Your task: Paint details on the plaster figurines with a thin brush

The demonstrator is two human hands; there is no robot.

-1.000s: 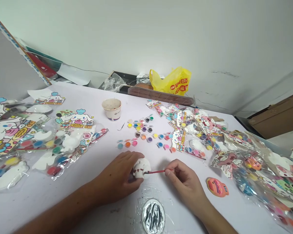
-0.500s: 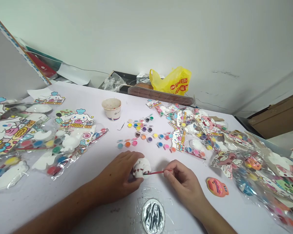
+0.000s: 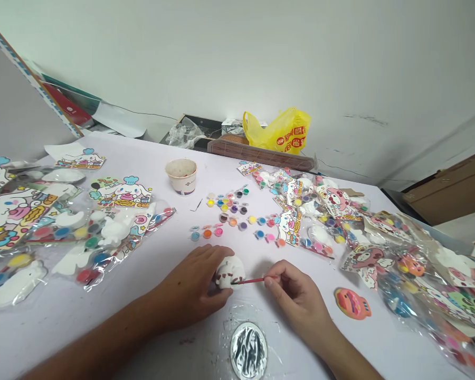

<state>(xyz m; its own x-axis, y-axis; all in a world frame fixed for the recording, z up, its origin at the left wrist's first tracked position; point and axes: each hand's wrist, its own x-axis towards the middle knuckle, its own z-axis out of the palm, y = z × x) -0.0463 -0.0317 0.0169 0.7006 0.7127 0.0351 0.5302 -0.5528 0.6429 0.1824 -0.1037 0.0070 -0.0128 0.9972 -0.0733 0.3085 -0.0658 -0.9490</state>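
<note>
A small white plaster figure [image 3: 231,266] with dark red-brown painted marks is gripped from its left side by my left hand [image 3: 196,285], thumb below and fingers over the top. My right hand [image 3: 295,295] pinches the end of a thin red paintbrush [image 3: 255,280]. The brush lies nearly level, and its dark tip meets the lower front of the figure. Part of the figure is hidden under my left fingers. Below the hands, a round silver disc [image 3: 248,351] with dark streaks is on the table under clear film.
Several small paint pots [image 3: 208,232] are spread beyond my hands, with a paper cup [image 3: 181,177] behind them. A finished painted piece [image 3: 352,303] lies at right. Bagged craft kits [image 3: 122,227] cover the left, more bags [image 3: 368,258] the right. A yellow plastic bag [image 3: 279,132] stands by the wall.
Hardly anything differs. My right hand and the brush have shifted very slightly left, the tip still at the figure; my left hand keeps its hold.
</note>
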